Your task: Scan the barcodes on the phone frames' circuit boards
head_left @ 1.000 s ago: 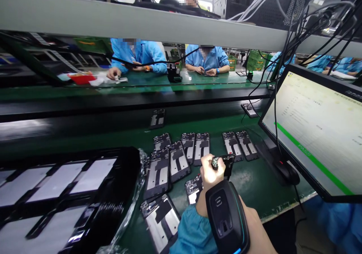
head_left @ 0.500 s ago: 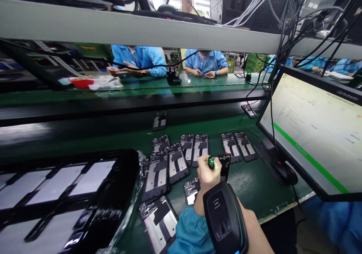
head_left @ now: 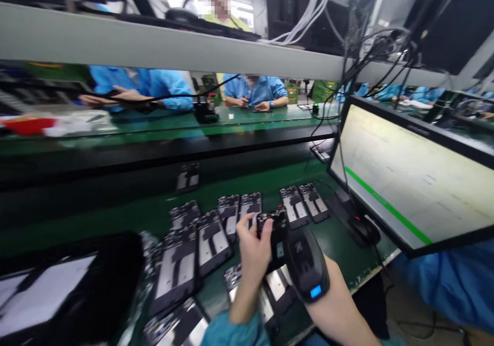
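Note:
My left hand (head_left: 252,251) grips an opened phone (head_left: 278,237) by its left side, with the thumb over the front and the fingers at the edge. Small circuit parts show along the phone's top. My right hand (head_left: 331,279) is behind a black barcode scanner (head_left: 306,263) with a small blue-lit display; its fingers are mostly hidden, but it holds the scanner. The scanner's head overlaps the phone's lower right. Beneath my hands lies another opened phone (head_left: 278,284), partly covered. Close by on the left are more opened phones, including one phone (head_left: 214,240) lying flat.
A monitor (head_left: 409,166) with a green bar stands at right, with a mouse (head_left: 365,230) before it. A black tray (head_left: 111,274) in clear wrap lies at left. A shelf beam (head_left: 154,42) and hanging cables cross above. Co-workers in blue (head_left: 257,91) sit opposite.
The green light on my left fingers is gone. My left thumb has moved onto the phone's front, showing more of it. The scanner looks farther from the camera. The view has swung to the right.

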Motion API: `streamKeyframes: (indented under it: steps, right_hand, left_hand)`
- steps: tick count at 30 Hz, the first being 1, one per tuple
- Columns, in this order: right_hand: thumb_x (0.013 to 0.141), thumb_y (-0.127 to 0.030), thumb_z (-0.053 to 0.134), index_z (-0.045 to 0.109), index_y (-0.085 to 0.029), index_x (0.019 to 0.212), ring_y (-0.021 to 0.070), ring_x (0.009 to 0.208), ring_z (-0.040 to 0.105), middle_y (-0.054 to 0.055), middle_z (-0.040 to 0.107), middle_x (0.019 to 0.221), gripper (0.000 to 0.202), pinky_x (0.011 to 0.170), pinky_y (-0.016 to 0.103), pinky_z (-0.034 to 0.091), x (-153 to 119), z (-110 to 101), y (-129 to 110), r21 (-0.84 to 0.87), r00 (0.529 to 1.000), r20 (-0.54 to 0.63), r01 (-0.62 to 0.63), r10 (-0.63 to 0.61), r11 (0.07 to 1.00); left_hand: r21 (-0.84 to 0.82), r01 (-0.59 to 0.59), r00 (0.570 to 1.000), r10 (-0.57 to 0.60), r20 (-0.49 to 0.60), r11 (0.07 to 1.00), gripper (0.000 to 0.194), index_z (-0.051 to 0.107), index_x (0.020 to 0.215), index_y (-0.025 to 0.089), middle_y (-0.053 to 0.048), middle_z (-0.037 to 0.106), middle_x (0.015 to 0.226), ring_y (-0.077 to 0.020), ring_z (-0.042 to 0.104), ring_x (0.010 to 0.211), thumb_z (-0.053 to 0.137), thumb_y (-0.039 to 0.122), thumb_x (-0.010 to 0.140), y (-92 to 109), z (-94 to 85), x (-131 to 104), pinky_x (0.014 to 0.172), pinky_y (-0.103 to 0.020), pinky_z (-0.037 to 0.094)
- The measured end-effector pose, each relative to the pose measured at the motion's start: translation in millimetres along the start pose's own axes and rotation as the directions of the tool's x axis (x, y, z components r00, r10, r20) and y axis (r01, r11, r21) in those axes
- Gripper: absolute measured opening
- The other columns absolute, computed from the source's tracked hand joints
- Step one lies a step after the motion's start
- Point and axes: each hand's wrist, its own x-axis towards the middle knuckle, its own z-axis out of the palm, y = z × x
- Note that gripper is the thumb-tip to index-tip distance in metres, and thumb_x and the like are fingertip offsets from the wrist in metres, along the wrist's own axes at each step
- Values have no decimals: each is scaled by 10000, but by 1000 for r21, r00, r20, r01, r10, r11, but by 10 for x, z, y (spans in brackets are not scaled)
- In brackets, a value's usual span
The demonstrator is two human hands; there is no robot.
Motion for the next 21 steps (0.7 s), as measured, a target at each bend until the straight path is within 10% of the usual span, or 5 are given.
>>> streamKeyframes:
  steps: [4,7,16,21]
  right_hand:
    - [696,-421,841,723,-149,1009,307,966,686,92,752,958,431,876,455,551,198,-309,410,126,981,-47,-179,186,976]
    - [668,-484,860,675,-159,1153,318,1040,680,112,736,1090,612,877,475,560,218,-447,579,337,974,-11,-208,224,918]
    - [636,-451,860,710,-172,1000,330,975,690,93,760,971,483,958,511,506,-239,-1303,724,-145,953,-260,-197,154,970]
    - [599,-553,823,773,-200,947,356,831,716,113,775,890,498,836,519,561,-51,-1479,768,-190,963,-161,-244,215,951]
  left_hand:
    - [2,-23,935,21,353,1000,950,240,1520,297,-132,282,1601,-302,391,1431,762,327,727,-58,34,-88,1151,-464,371]
    - [28,-71,876,49,479,997,890,271,1535,277,-117,341,1584,-309,339,1461,706,292,759,-1,219,-170,1196,-497,287]
    - [90,172,898,-194,395,981,550,528,1146,174,-122,722,995,-305,706,925,746,440,716,100,942,-441,824,-432,539]
    - [139,179,884,-221,411,974,388,481,1110,187,-125,707,924,-280,694,876,663,258,774,-36,1146,-844,794,-396,518]
